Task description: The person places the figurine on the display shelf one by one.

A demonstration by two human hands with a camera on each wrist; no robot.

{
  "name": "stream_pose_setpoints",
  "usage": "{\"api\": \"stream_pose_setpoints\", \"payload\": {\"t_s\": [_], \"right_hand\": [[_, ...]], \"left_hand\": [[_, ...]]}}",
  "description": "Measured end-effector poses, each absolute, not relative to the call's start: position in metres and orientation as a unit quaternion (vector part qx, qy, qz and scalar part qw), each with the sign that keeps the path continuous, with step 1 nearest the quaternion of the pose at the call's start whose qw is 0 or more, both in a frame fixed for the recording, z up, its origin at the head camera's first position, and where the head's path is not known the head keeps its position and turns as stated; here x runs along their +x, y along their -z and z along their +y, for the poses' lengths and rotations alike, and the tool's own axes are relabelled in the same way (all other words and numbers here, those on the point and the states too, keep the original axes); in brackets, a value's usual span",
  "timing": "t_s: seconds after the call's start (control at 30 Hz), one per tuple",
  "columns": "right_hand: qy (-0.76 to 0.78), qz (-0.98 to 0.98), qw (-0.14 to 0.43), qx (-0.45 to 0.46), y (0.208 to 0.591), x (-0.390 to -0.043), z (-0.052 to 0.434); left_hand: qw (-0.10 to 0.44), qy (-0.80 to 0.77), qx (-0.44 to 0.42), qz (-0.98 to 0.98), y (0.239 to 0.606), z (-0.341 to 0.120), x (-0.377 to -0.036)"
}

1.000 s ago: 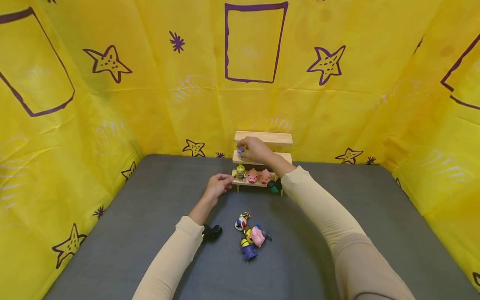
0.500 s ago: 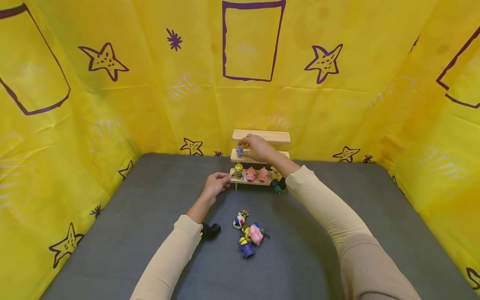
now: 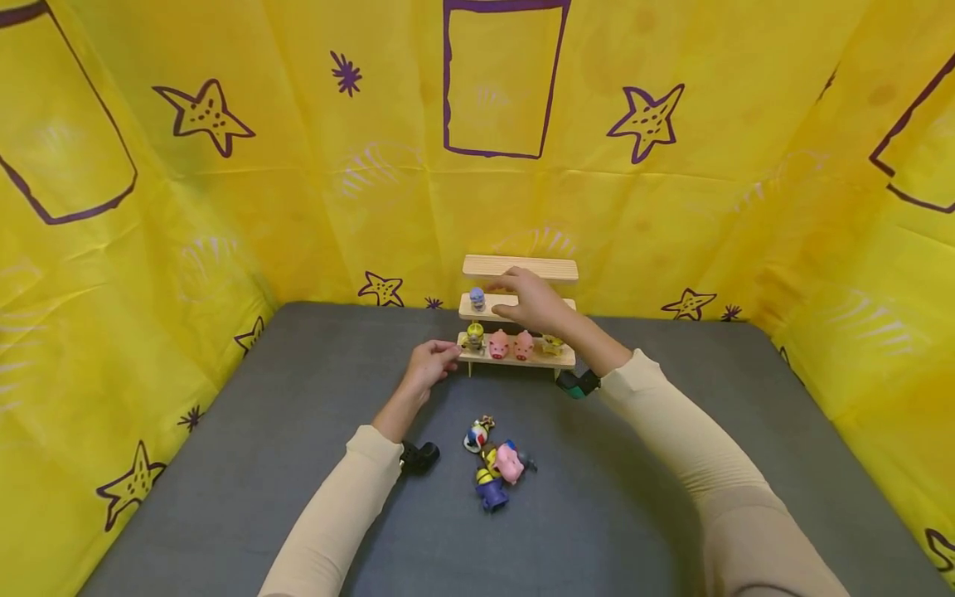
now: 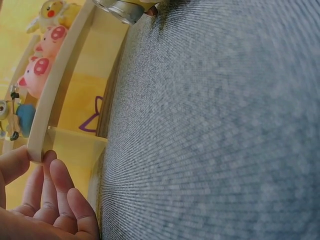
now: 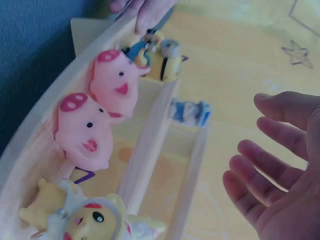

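A three-tier wooden shelf stands against the yellow back wall. My right hand hovers open over the middle tier, just right of a small blue figure that stands there alone. In the right wrist view the right hand shows an empty palm, apart from the blue figure. My left hand pinches the left end of the bottom tier. On that tier stand a yellow minion toy, two pink pigs and a yellow figure.
A small heap of toys lies on the grey table top between my forearms, among them a pink pig and a purple-and-yellow figure. Yellow star-printed cloth walls close off three sides.
My right hand has let go of the blue figure on the middle tier and drawn back to the right, fingers opening. The left hand has stayed on the shelf's end.
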State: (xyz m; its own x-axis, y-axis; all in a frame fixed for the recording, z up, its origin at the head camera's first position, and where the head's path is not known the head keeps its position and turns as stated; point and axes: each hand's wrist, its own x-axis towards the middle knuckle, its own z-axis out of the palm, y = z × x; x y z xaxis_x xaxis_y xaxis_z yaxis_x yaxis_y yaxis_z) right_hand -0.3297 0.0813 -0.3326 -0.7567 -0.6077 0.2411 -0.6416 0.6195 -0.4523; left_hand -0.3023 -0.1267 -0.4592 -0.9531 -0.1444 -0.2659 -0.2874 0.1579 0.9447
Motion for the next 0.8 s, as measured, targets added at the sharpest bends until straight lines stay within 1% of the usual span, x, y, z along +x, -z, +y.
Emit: {"api": "stream_pose_setpoints", "payload": {"t_s": [0.17, 0.4, 0.63, 0.8], "right_hand": [[-0.284, -0.889, 0.034, 0.359, 0.335, -0.305, 0.098], [-0.281, -0.866, 0.036, 0.411, 0.348, -0.270, 0.113], [-0.263, -0.858, -0.003, 0.442, 0.368, -0.240, 0.122], [-0.236, -0.848, -0.040, 0.472, 0.383, -0.226, 0.120]], "left_hand": [[0.059, -0.633, -0.144, 0.758, 0.459, -0.127, -0.303], [0.059, -0.637, -0.143, 0.755, 0.457, -0.127, -0.304], [0.060, -0.634, -0.143, 0.757, 0.459, -0.126, -0.303], [0.055, -0.635, -0.141, 0.758, 0.459, -0.126, -0.303]]}}
